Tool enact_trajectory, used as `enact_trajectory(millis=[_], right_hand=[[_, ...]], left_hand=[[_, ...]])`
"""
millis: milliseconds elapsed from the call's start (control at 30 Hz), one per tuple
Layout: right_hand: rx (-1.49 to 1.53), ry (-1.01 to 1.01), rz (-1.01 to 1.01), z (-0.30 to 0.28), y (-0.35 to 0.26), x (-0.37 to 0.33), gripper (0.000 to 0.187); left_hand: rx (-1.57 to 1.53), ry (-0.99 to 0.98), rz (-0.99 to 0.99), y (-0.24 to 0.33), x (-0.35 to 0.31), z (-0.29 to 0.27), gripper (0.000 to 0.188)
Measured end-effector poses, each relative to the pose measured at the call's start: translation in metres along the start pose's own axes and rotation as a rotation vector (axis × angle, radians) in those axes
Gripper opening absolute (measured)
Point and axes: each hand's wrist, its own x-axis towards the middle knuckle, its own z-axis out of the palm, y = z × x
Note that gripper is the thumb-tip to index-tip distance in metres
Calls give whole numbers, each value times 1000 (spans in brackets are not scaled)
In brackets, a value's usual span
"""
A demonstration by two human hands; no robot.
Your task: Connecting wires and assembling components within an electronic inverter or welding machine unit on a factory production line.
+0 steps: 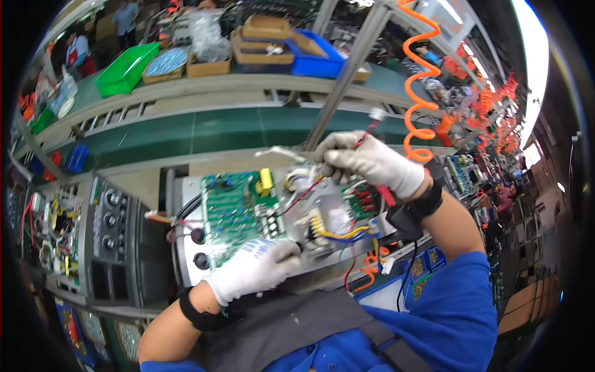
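Observation:
In front of me lies an open metal chassis (186,186) with a green circuit board (232,204) on its left part and a transformer (317,232) with yellow and blue leads near its middle. Gloved in white, my right hand (365,161) is raised over the far right of the chassis. It pinches a twisted red-and-black wire (300,201), whose white connector (376,114) sticks up beyond the fingers. My left hand (257,270), also gloved, is closed at the board's near edge, beside the transformer. Its curled fingers hide what they may hold.
A coiled orange air hose (421,93) hangs at the upper right, beside a slanted metal post (350,74). Another unit with a black knobbed panel (111,229) stands left. Behind runs a green conveyor (235,130); green (127,71) and blue bins (316,62) sit on a shelf.

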Motion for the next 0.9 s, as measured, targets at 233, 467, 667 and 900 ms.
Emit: enact_trajectory(millis=[233,467,667,900], right_hand=[[560,299,-317,3,18,-54,33],[74,427,-148,5,-4,-56,28],[-302,630,-226,13,-9,-31,19],[-335,850,72,-30,32,-15,24]], left_hand=[[39,677,721,86,89,-38,42],[472,615,958,137,92,-66,26],[45,474,643,110,110,-84,14],[904,490,726,37,133,-69,52]])
